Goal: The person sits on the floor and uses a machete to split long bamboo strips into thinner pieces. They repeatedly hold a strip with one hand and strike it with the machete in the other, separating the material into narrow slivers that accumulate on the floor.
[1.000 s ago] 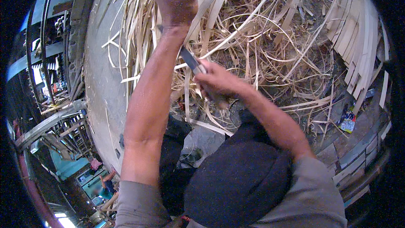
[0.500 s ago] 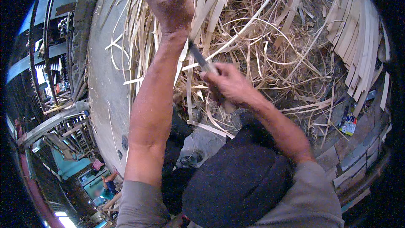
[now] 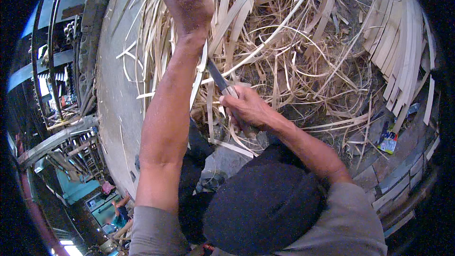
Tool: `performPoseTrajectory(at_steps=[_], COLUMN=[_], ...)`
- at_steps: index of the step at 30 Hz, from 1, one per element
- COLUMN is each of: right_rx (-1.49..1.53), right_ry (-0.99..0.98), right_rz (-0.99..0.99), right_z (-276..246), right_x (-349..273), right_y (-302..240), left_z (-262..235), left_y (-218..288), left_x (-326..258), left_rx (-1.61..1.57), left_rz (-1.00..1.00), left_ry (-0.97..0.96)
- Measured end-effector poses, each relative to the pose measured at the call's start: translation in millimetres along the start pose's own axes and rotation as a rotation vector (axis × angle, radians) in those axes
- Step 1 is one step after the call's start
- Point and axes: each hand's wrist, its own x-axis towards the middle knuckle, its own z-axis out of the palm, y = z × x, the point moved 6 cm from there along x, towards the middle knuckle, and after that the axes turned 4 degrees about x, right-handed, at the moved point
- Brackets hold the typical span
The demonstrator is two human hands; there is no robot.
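My left hand (image 3: 188, 1) is raised far from my body, fist closed around the upper end of a pale bamboo strip (image 3: 201, 73) that runs down along my forearm. My right hand (image 3: 246, 111) sits lower, closer to my lap, gripping the handle of a knife. The dark knife blade (image 3: 216, 77) points up toward the left wrist and lies against the strip. The strip's lower end (image 3: 233, 146) hangs below my right hand, over my dark-trousered knee.
A big tangle of thin bamboo shavings (image 3: 303, 52) covers the ground ahead. Wider flat slats (image 3: 403, 33) are stacked in a fan at the right. A grey concrete floor (image 3: 113, 90) runs along the left. A small colourful packet (image 3: 388, 142) lies on paving stones at the right.
My left hand has risen further up and away, drawing the strip with it. My right hand with the knife has shifted slightly right and the blade now shows more clearly.
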Motion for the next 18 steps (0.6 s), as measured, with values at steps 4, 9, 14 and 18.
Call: performPoseTrajectory(at_steps=[4,9,14,18], right_rx=[0.051,0.106,-0.167,0.022], right_ry=[0.138,0.080,0.194,0.167], right_rz=[0.029,0.271,-0.104,0.068], right_z=[17.6,-7.9,-7.1,-3.5], right_x=[-10.5,-17.7,-11.3,-16.0], right_y=[-53.2,-77.4,-52.4,-41.9], left_z=[-5.1,0.4,0.2,-2.2], left_y=[-9.3,-1.9,0.6,-5.1], left_x=[0.7,5.7,-3.1,-1.8], left_rx=[0.009,-0.014,0.016,-0.108], left_rz=[-0.020,0.033,0.030,-0.093], left_ry=[0.075,-0.015,0.042,-0.003])
